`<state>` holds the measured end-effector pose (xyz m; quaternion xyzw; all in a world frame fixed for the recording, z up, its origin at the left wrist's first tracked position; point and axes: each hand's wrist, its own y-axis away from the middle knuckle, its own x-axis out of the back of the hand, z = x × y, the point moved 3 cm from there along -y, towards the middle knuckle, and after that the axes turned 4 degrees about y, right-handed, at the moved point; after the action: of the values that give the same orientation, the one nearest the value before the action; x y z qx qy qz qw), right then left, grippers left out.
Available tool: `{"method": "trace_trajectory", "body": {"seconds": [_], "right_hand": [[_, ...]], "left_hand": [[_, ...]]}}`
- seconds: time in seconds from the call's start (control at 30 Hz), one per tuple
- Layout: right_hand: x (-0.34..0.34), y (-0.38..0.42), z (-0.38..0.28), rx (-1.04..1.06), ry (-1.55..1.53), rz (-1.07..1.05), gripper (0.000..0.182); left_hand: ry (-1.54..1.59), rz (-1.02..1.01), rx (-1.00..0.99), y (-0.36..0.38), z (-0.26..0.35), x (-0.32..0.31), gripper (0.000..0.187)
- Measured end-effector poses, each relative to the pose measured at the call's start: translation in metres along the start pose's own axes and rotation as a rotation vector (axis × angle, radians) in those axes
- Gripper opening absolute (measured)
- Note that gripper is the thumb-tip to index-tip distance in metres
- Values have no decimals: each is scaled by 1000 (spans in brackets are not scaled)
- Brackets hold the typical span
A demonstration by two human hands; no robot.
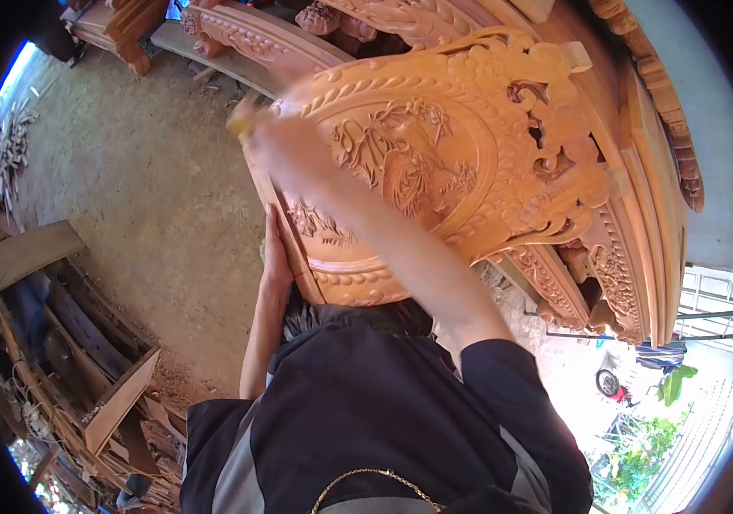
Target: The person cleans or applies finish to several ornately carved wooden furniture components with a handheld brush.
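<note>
A carved orange-brown wooden panel (469, 128) with an oval relief lies tilted across my lap. At its lower left edge my left hand (276, 253) rests against the narrow side, its fingers extended along the wood. My right arm reaches across the carving, and my right hand (285, 141) is at the panel's upper left corner, blurred by motion. Something small and yellowish (240, 125) shows at that hand's fingertips, too smeared to identify. The right hand's fingers cannot be made out clearly.
More carved wooden pieces (264, 38) stand behind the panel and to its right. A wooden rack (122, 398) with boards and scraps is at the lower left. Concrete floor (144, 163) shows at the left. Plants (640, 445) and a wheel (608, 382) are at the lower right.
</note>
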<state>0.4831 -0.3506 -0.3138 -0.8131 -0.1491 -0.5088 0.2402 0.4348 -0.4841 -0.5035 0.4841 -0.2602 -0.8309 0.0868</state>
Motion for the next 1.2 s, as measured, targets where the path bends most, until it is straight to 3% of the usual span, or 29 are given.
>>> {"method": "trace_trajectory", "body": {"seconds": [0.07, 0.1, 0.13, 0.2, 0.23, 0.3, 0.37, 0.4, 0.43, 0.53, 0.67, 1.2], "right_hand": [[66, -4, 37, -306, -164, -210, 28], [82, -5, 63, -298, -210, 64, 36], [108, -7, 82, -312, 27, 322, 36], [185, 1, 94, -276, -102, 487, 37], [227, 1, 80, -501, -588, 669, 28], [288, 27, 127, -102, -1065, 964, 24], [365, 72, 159, 404, -1856, 796, 29], [389, 92, 115, 489, -2048, 847, 21], [390, 94, 118, 475, -2043, 845, 21], [461, 199, 110, 498, -2068, 779, 20], [398, 210, 15, 541, -2095, 718, 20], [378, 227, -11, 792, -2294, 445, 17]], "left_hand": [[-14, -17, 21, -2, -3, 4, 69], [-15, -14, 11, 0, 0, -2, 70], [-14, -10, 2, 1, 0, -6, 71], [-89, 46, 26, -5, -2, 7, 74], [-61, 18, 15, -2, 0, 3, 74], [-59, -6, -14, 3, 2, -7, 75], [-40, -44, -8, 5, 2, -11, 77], [-48, -45, -22, 2, 3, -8, 78], [-36, -50, -24, -2, 1, -2, 78], [-34, -46, -15, -1, 2, -3, 77], [-44, 1, -39, 3, 6, -8, 74], [-79, 56, -87, 4, 7, -6, 70]]}}
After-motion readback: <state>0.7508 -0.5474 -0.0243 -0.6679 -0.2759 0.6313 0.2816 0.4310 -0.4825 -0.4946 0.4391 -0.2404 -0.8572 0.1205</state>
